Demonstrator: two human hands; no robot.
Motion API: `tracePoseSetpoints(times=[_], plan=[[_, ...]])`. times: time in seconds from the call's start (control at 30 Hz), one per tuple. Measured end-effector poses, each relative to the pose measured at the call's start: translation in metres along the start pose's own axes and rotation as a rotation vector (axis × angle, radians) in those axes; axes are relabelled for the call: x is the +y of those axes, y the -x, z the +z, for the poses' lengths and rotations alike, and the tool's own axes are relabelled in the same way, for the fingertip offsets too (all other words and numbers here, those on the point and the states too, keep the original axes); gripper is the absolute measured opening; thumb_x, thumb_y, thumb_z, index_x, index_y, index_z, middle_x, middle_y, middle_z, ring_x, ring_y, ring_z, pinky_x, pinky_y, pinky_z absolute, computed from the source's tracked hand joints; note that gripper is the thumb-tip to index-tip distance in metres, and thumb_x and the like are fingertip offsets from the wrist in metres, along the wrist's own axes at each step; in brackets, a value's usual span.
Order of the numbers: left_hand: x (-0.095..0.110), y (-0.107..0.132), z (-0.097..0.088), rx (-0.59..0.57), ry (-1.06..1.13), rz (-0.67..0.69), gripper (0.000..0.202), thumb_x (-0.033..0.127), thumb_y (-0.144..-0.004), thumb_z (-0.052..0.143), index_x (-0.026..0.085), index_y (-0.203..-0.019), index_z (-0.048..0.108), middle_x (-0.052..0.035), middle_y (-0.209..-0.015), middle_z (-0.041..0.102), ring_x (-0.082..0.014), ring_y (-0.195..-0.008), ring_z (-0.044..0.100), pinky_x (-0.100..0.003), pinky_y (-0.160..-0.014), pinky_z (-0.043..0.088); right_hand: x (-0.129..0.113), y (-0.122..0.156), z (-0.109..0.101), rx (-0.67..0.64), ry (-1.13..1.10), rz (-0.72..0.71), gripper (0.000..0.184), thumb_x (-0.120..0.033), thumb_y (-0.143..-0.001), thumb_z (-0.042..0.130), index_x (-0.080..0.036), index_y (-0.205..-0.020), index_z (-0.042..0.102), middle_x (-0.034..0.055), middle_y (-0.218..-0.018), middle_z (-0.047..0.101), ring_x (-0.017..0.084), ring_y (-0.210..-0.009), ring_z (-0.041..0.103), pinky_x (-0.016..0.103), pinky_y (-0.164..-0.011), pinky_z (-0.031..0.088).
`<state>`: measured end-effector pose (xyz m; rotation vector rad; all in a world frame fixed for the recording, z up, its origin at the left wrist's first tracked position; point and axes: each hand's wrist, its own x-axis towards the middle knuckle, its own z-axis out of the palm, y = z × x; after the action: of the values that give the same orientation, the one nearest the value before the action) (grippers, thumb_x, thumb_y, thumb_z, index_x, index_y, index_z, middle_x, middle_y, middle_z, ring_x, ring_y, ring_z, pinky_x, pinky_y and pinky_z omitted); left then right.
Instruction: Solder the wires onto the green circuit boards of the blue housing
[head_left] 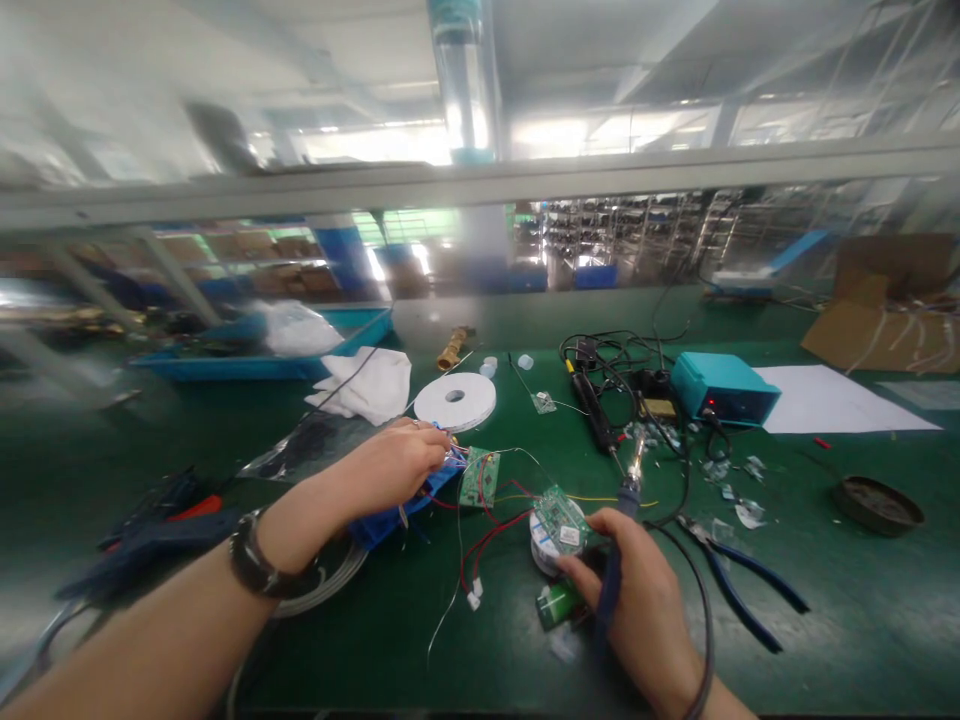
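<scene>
Left hand [390, 465] reaching in from 8 o'clock, fingers pinched on thin wires [455, 457] with their ends hidden; right hand [630, 600] at 5 o'clock, fingers wrapped round a soldering iron [626, 498], its tip blurred, just beside a circuit board [559, 520].

The right hand [637, 600] grips a soldering iron [628, 500] (tip up) beside a circuit board [561, 520].

Glossy green fibreglass circuit board [480, 477], matt green bench mat [420, 640], soft white cloth [367, 385]
</scene>
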<state>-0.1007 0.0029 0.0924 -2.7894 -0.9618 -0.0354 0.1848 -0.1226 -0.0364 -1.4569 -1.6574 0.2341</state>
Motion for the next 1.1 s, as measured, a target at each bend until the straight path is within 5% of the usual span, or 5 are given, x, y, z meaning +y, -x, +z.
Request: tracePoseSetpoints(times=[0.27, 0.5, 0.7, 1.1], plan=[[0.019, -0.01, 0.008, 0.061, -0.009, 0.056, 0.022, 0.01, -0.084, 0.048, 0.019, -0.095, 0.065, -0.0063, -0.104, 0.066, -0.0192, -0.101, 0.059, -0.036, -0.092, 0.041, -0.005, -0.002, -0.004, -0.003, 0.001, 0.005, 0.037, -0.029, -0.076, 0.071, -0.023, -0.107, 0.051, 0.004, -0.092, 0.06, 0.022, -0.083, 0.058, 0.035, -0.073, 0.048], [0.042, -0.015, 0.01, 0.047, 0.029, 0.117, 0.016, 0.014, -0.087, 0.049, 0.02, -0.093, 0.063, -0.0037, -0.094, 0.066, -0.0179, -0.098, 0.057, -0.035, -0.092, 0.04, -0.003, 0.0, -0.002, -0.012, -0.006, 0.019, 0.037, -0.03, -0.077, 0.07, -0.022, -0.107, 0.051, 0.0047, -0.093, 0.06, 0.022, -0.083, 0.058, 0.036, -0.074, 0.047], [0.055, -0.014, 0.032, 0.007, 0.023, 0.196, 0.016, 0.02, -0.091, 0.047, 0.021, -0.094, 0.063, -0.0035, -0.091, 0.065, -0.018, -0.096, 0.056, -0.033, -0.09, 0.04, -0.005, 0.0, -0.003, -0.012, -0.011, 0.012, 0.036, -0.029, -0.078, 0.069, -0.023, -0.108, 0.051, 0.0045, -0.093, 0.059, 0.022, -0.084, 0.058, 0.036, -0.074, 0.047], [0.059, -0.014, 0.048, 0.009, 0.041, 0.203, 0.012, 0.021, -0.089, 0.053, 0.021, -0.083, 0.065, -0.0021, -0.083, 0.064, -0.0176, -0.09, 0.056, -0.034, -0.082, 0.036, -0.005, 0.0, -0.004, -0.019, 0.015, 0.002, 0.035, -0.03, -0.079, 0.069, -0.023, -0.108, 0.051, 0.0046, -0.096, 0.06, 0.023, -0.087, 0.058, 0.037, -0.076, 0.047]])
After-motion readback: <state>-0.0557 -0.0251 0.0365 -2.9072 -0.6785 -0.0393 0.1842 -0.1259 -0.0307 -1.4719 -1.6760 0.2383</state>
